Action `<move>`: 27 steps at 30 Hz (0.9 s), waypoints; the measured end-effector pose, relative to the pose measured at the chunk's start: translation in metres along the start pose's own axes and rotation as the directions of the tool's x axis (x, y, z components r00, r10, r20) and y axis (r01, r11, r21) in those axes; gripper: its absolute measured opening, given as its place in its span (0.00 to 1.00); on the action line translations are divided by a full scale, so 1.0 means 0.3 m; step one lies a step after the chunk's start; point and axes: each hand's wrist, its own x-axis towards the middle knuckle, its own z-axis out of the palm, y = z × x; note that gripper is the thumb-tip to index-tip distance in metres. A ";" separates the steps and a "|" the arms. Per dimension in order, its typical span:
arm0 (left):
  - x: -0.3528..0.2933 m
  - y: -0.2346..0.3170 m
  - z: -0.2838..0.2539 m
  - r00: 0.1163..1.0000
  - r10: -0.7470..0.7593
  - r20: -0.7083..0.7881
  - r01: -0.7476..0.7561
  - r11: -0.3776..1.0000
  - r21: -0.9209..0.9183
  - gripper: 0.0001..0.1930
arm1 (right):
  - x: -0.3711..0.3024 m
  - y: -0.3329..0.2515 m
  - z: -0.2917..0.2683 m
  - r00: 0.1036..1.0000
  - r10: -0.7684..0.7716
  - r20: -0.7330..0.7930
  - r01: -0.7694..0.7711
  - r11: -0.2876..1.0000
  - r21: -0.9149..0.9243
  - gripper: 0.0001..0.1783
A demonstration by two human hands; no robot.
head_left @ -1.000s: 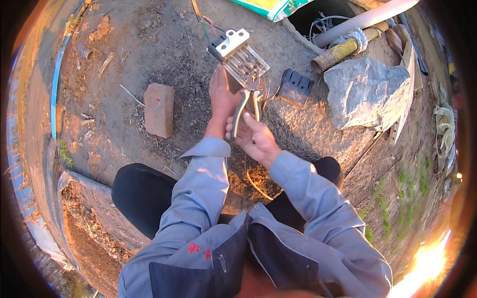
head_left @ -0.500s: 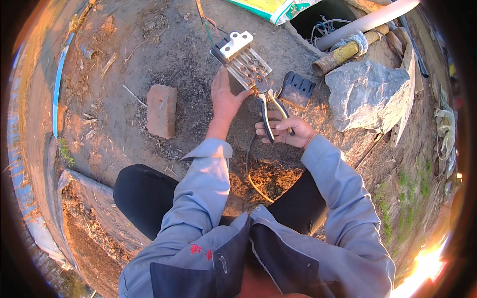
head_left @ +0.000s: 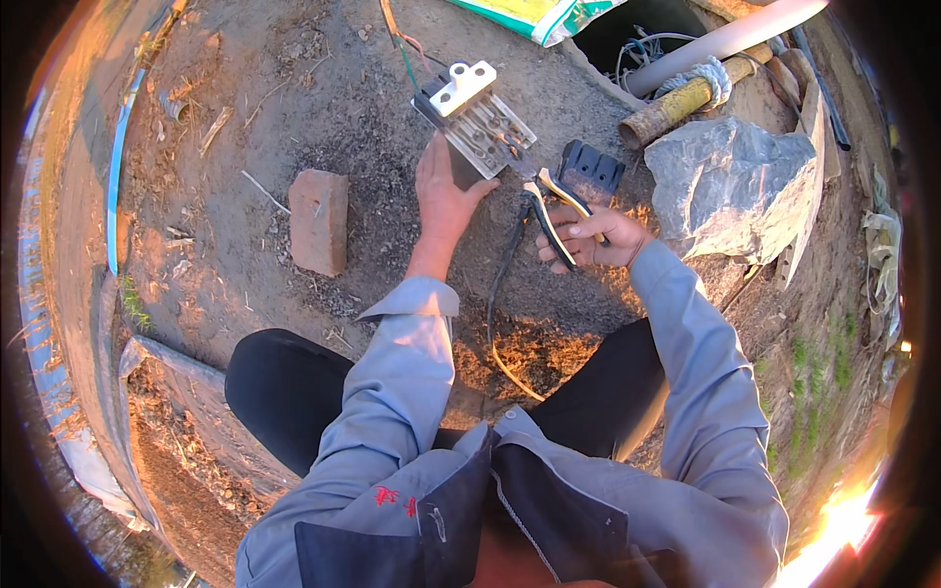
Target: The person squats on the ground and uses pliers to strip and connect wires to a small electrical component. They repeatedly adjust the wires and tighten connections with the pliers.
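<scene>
My left hand (head_left: 446,196) is closed around the near end of a knife switch (head_left: 480,147), thumb on one side and fingers along the other. The switch has a white handle piece at its far end and exposed metal terminals. Pliers (head_left: 556,211) with cream-and-black handles sit in my right hand (head_left: 610,237), fingers around the handles. Their jaws point at the near right corner of the switch; whether they grip anything I cannot make out. A black cable (head_left: 502,269) runs up from between my legs to beside the pliers. A dark ribbed cover (head_left: 591,169) lies just right of the pliers.
A reddish brick (head_left: 319,223) lies left of my left hand. At right are a big grey rock (head_left: 730,186) and a yellowish pole (head_left: 676,113) with rope around it. A white pipe (head_left: 730,44) crosses a dark hole. Thin wires (head_left: 404,44) lead to the switch's far end.
My right hand has moved right and slightly up with the pliers, whose handles shifted right. The black cable's upper end now shows beside the pliers. My left hand stays on the switch.
</scene>
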 end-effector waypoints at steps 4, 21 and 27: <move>0.000 -0.007 0.001 1.000 0.015 0.013 -0.015 1.000 0.001 0.60 | 0.022 0.049 0.002 0.998 -0.054 -0.032 0.055 0.998 0.025 0.30; 0.005 -0.014 0.018 0.998 -0.061 -0.005 0.061 0.998 -0.011 0.50 | 0.286 0.334 0.355 0.911 -0.350 -0.219 0.401 0.877 0.263 0.31; 0.002 -0.006 -0.001 1.000 -0.025 -0.018 0.024 0.999 -0.025 0.53 | 0.151 0.231 0.237 0.972 -0.203 -0.114 0.219 0.965 0.142 0.36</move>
